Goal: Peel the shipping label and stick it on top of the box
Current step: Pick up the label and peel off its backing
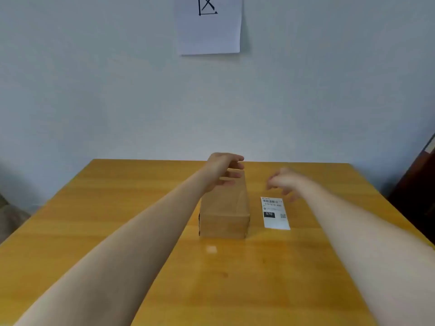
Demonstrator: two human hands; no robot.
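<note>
A plain brown cardboard box [224, 209] lies lengthwise in the middle of the wooden table [117, 231]. To its right a white shipping label [275, 213] with a barcode and a black "070" block lies flat on the tabletop. My left hand [223, 170] hovers over the far end of the box, fingers spread and curled, holding nothing. My right hand [286, 182] is blurred, just above and beyond the label's far edge, fingers apart and empty.
The table's far edge meets a pale wall. A white sheet of paper [209, 27] with black marker lines hangs on the wall. A dark piece of furniture [421, 184] stands at the right edge.
</note>
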